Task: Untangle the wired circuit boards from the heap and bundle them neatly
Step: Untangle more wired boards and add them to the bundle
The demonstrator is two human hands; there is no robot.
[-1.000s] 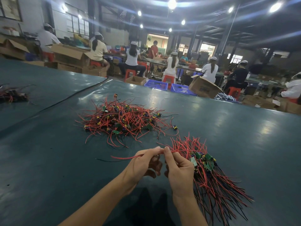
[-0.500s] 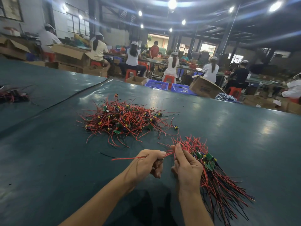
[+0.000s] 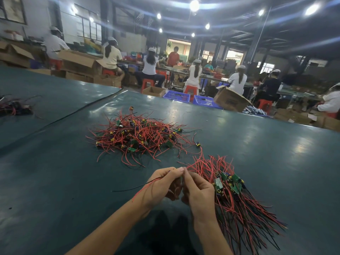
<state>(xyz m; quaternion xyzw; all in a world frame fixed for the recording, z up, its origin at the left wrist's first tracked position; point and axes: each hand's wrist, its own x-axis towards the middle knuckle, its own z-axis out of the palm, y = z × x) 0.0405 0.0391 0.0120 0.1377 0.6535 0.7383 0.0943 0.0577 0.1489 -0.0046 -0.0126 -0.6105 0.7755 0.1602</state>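
Note:
A tangled heap (image 3: 139, 137) of small green circuit boards with red and black wires lies mid-table. To its right lies an ordered bundle (image 3: 231, 192), boards side by side, wires fanned toward me. My left hand (image 3: 161, 184) and my right hand (image 3: 198, 192) meet in front of the bundle's left edge. Both pinch one wired piece between the fingertips. Its red and black wires (image 3: 145, 186) trail leftward over my left wrist. The board on that piece is hidden between my fingers.
The table has a dark green cover (image 3: 266, 162). A smaller wire pile (image 3: 14, 107) sits at the far left. Beyond the table's far edge stand cardboard boxes (image 3: 230, 101) and blue crates (image 3: 176, 96), with several seated workers behind.
My hands have closed together, fingertips now touching. The held red wire, stretched out to the left before, now droops over my left wrist.

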